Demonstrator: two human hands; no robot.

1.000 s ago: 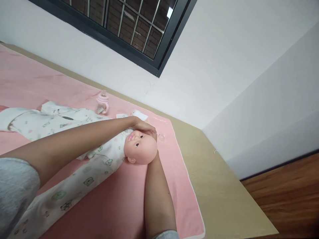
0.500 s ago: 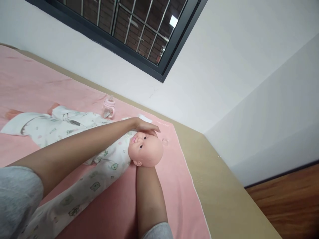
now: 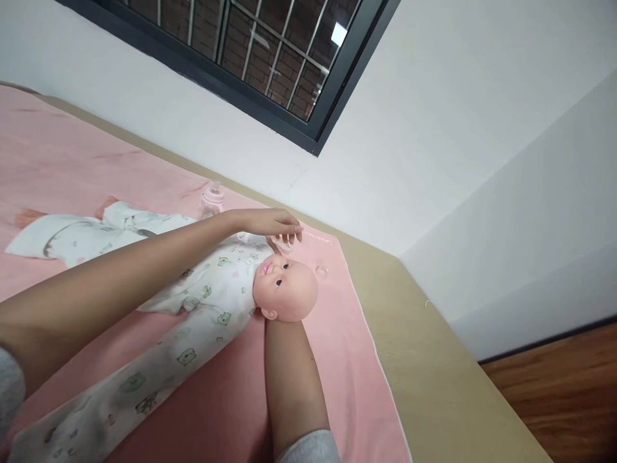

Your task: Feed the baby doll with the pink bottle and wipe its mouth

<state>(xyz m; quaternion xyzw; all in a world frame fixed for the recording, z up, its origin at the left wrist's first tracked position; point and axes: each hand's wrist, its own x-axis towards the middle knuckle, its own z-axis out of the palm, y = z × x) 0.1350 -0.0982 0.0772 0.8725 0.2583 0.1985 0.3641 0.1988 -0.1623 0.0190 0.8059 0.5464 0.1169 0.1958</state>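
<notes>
A bald baby doll (image 3: 289,290) lies face up in white patterned clothes (image 3: 216,276), its feet toward the left. My right forearm (image 3: 294,379) passes under the back of its head, and the hand itself is hidden behind the head and neck. Across the doll's body reaches my left arm. My left hand (image 3: 272,222) hovers just beyond the face, its fingers curled around what looks like a thin white cloth (image 3: 283,245), partly covered by the fingers. A pink-collared baby bottle (image 3: 211,198) stands behind my left forearm. A small clear ring-like item (image 3: 321,271) rests past the doll's head.
The doll lies on a pink blanket (image 3: 357,360) spread over a tan surface (image 3: 409,347). White wall (image 3: 351,186) rises behind it, with a dark-framed barred window (image 3: 313,138) above. Brown wood (image 3: 563,379) shows at the lower right.
My left hand has lifted away from the side of the doll's head, and its fingers have curled. The white cloth that lay behind the hand now shows under its fingers. My right arm stays put.
</notes>
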